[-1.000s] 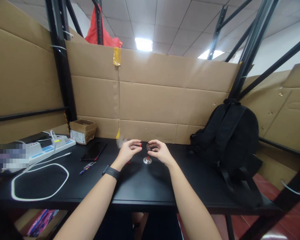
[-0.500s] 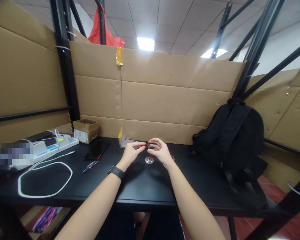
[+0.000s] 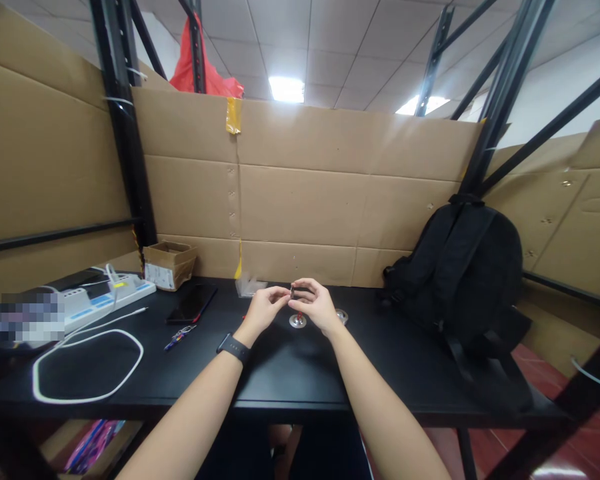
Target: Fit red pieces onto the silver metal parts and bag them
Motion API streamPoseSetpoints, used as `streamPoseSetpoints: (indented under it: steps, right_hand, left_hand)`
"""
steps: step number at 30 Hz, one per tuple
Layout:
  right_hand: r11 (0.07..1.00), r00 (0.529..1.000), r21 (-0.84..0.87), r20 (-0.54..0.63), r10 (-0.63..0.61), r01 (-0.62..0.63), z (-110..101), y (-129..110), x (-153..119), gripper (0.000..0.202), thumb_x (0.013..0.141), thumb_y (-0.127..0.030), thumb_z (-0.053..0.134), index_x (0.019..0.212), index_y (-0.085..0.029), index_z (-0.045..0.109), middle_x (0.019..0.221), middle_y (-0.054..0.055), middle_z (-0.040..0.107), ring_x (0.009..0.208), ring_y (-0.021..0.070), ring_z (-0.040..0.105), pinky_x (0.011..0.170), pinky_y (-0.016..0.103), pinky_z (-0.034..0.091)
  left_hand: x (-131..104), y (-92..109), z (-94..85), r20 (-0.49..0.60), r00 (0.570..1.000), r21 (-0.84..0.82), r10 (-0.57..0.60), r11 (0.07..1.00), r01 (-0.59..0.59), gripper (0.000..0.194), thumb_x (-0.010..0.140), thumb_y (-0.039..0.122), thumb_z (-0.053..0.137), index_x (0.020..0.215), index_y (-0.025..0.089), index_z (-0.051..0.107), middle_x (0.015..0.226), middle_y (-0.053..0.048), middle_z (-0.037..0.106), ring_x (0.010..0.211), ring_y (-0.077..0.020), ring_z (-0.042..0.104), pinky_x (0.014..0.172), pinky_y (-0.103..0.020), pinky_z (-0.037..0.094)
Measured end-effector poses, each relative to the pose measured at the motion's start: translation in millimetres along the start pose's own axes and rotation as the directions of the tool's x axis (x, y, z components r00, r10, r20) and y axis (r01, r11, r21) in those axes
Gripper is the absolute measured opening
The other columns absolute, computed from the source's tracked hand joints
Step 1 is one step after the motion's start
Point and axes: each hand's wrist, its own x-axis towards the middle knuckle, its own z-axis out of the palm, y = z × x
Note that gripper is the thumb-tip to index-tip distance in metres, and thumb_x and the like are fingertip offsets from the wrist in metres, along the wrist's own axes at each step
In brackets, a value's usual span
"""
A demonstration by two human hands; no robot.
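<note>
My right hand (image 3: 316,307) pinches a small metal disc (image 3: 293,291), held on edge above the black table. The fingertips of my left hand (image 3: 265,308) are pressed together against the disc's left side; whatever they grip is hidden. Below the hands, a round silver disc with a red centre (image 3: 297,321) lies on the table. Another round metal disc (image 3: 343,317) is partly covered by my right wrist. Just left of my left hand, a small red bit (image 3: 244,318) peeks out. A clear plastic piece (image 3: 250,287) sits behind that hand.
A black phone (image 3: 192,304) and a keychain (image 3: 180,337) lie to the left. Beyond them are a white cable (image 3: 87,400), a power strip (image 3: 137,291) and a small cardboard box (image 3: 170,265). On the right stands a black backpack (image 3: 473,267). A cardboard wall (image 3: 300,213) closes the back.
My left fingertips have closed in on the disc, and the red piece seen between them is now hidden. The view has shifted slightly, uncovering more of the right-hand disc on the table.
</note>
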Motion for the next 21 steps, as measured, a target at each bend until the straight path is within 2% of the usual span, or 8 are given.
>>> streamPoseSetpoints:
  steps: [7,14,21]
  right_hand:
    - [0.999,1.000,-0.034,0.013,0.002,-0.001,0.5,2.4,-0.1,0.053,0.062,-0.028,0.088,0.109,-0.021,0.063,0.117,0.009,0.068,0.104,0.0249,0.070,0.079,0.032,0.059]
    - [0.998,1.000,-0.055,0.010,0.001,0.000,0.1,1.3,0.7,0.053,0.061,-0.029,0.089,0.107,-0.022,0.063,0.116,0.009,0.068,0.103,0.0250,0.070,0.078,0.032,0.059]
    - [0.999,0.999,-0.052,0.043,0.016,-0.013,0.0,1.6,-0.7,0.052,0.063,-0.032,0.088,0.108,-0.021,0.063,0.117,0.010,0.069,0.105,0.0271,0.071,0.086,0.039,0.059]
  left_hand:
    - [1.1,-5.3,-0.6,0.013,0.999,0.076,0.033,0.997,-0.034,0.022,0.084,0.034,0.066,0.094,0.015,0.072,0.092,-0.009,0.075,0.083,-0.0206,0.069,0.080,-0.032,0.054]
    - [0.3,0.7,-1.2,0.064,0.992,0.148,0.109,0.982,-0.118,0.018,0.089,0.031,0.059,0.090,0.016,0.069,0.088,-0.006,0.072,0.082,-0.0182,0.065,0.079,-0.029,0.051]
    - [-2.5,6.0,-1.2,0.069,0.985,0.245,0.155,0.955,-0.167,0.014,0.091,0.024,0.055,0.092,0.017,0.067,0.090,-0.005,0.071,0.084,-0.0179,0.064,0.080,-0.029,0.049]
